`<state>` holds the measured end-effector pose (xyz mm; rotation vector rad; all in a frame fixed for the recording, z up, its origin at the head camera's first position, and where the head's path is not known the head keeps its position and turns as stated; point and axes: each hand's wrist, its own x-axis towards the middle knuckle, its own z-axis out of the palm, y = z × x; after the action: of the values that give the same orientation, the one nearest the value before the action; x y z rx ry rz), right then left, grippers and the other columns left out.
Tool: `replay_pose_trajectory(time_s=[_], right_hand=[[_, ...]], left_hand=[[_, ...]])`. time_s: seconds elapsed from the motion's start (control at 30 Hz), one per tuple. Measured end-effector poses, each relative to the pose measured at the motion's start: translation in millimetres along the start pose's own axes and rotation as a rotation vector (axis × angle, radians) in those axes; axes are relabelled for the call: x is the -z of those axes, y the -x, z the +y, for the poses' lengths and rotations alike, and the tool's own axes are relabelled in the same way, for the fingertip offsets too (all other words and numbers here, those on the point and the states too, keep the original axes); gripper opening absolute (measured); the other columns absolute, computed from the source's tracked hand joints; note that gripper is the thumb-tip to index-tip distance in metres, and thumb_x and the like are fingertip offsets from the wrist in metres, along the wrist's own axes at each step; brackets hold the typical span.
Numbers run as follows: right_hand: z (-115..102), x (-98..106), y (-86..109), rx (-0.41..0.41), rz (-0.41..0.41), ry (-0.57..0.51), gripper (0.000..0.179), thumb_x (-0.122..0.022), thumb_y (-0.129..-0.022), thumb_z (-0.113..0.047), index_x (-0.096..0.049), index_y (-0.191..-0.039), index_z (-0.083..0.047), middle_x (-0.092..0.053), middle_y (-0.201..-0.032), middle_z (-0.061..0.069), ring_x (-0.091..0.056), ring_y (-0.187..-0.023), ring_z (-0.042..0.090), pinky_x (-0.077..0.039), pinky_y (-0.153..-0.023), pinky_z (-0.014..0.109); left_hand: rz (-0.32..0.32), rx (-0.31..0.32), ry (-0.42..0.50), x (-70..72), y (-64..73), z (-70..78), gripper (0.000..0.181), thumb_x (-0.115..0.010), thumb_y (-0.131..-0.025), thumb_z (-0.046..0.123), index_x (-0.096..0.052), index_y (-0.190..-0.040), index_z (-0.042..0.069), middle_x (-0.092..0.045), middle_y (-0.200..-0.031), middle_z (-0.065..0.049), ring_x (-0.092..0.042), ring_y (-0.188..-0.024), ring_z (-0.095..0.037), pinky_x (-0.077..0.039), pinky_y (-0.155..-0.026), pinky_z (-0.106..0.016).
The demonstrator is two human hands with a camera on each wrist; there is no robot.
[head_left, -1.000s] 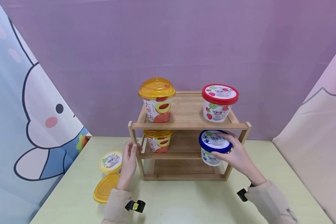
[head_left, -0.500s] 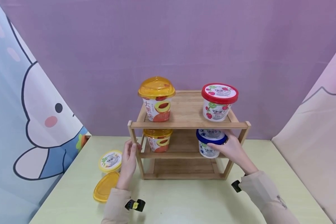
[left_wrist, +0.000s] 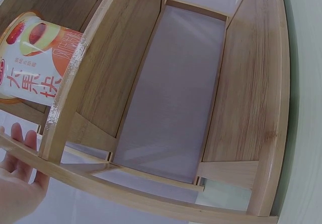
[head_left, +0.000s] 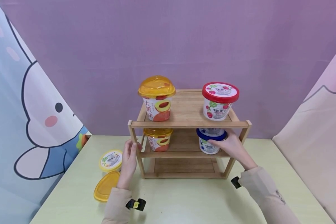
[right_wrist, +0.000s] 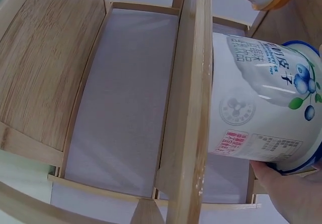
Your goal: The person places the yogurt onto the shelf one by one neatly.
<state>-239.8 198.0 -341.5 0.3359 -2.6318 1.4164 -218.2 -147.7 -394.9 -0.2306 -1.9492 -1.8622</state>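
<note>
A three-tier wooden rack [head_left: 189,124] stands on the table. My left hand [head_left: 129,160] holds its left post, the fingers curled behind the side frame in the left wrist view. On the middle tier's right side, my right hand [head_left: 235,147] grips a blue-lidded yogurt cup [head_left: 208,146] with blueberry print. The cup is upright just behind the front rail; whether its base touches the shelf cannot be told. The upper board hides part of its lid. A peach-print cup [head_left: 159,143] with an orange lid stands at the left of this tier.
On the top tier stand an orange-domed peach cup [head_left: 158,102] and a red-lidded strawberry cup [head_left: 218,102]. Left of the rack, a yellow-lidded cup [head_left: 110,160] and an orange-lidded container [head_left: 107,186] sit on the table [head_left: 179,202]. A purple curtain [head_left: 184,43] hangs behind.
My right hand has moved the blue-lidded cup back over the front rail, deeper into the middle tier, and the cup has gone from tilted to upright. My left hand keeps its place.
</note>
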Motion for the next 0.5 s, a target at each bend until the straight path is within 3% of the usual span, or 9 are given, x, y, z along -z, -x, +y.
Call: replay_pose_trajectory(time_s=[0.5], right_hand=[[2.0, 2.8, -5.4, 0.076, -0.06, -0.03, 0.087, -0.068, -0.077, -0.029, -0.011, -0.142, -0.015, -0.023, -0.139, 0.017, -0.027, -0.124, 0.039, -0.025, -0.097, 0.055]], left_hand=[[0.005, -0.033, -0.021, 1.2, -0.3, -5.8, 0.024, -0.035, -0.096, 0.021, -0.042, -0.108, 0.001, -0.051, -0.089, -0.023, -0.05, -0.082, -0.017, -0.039, -0.078, -0.023]])
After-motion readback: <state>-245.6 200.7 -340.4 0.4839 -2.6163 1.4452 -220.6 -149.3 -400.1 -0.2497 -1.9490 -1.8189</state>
